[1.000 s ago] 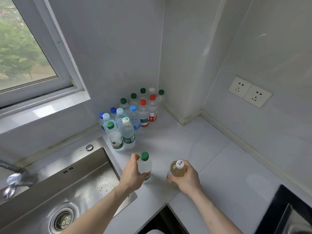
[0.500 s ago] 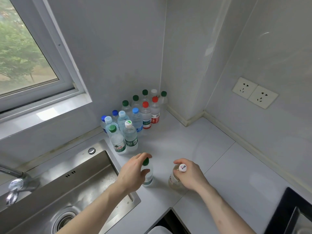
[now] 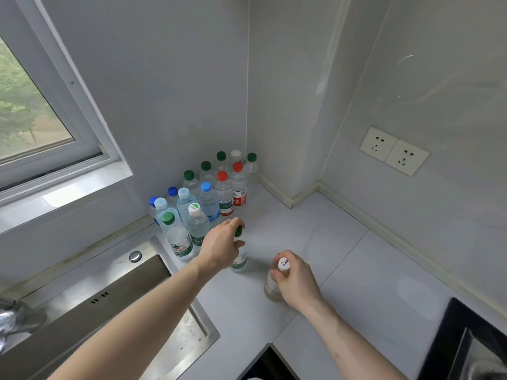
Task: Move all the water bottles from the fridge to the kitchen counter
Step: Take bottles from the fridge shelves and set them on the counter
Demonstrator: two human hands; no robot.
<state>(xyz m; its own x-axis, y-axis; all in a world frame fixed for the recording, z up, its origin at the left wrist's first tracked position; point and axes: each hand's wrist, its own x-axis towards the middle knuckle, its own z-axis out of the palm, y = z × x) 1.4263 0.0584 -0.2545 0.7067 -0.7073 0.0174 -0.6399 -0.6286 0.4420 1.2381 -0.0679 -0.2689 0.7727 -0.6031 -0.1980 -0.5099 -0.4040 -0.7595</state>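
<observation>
A: What are the hands doing at the middle of the frame?

B: The left hand (image 3: 222, 248) is curling its fingers round the top of a green-capped bottle (image 3: 239, 256), which is standing upright on the counter (image 3: 315, 237). The right hand (image 3: 297, 283), just right of it and lower, is gripping the neck of a white-capped bottle (image 3: 275, 281) holding pale yellowish liquid; that one is also resting on the counter.

A: And the other bottles?

B: A cluster of bottles (image 3: 203, 196) is standing above the hands, running from the sink's corner toward the wall corner, with green, blue, red and white caps. The green-capped bottle is sitting just beside the nearest of them.

A: Anything else showing?

B: The steel sink (image 3: 109, 297) is filling the lower left, a window (image 3: 33, 119) is sitting at upper left, and two wall sockets (image 3: 393, 150) are showing at right.
</observation>
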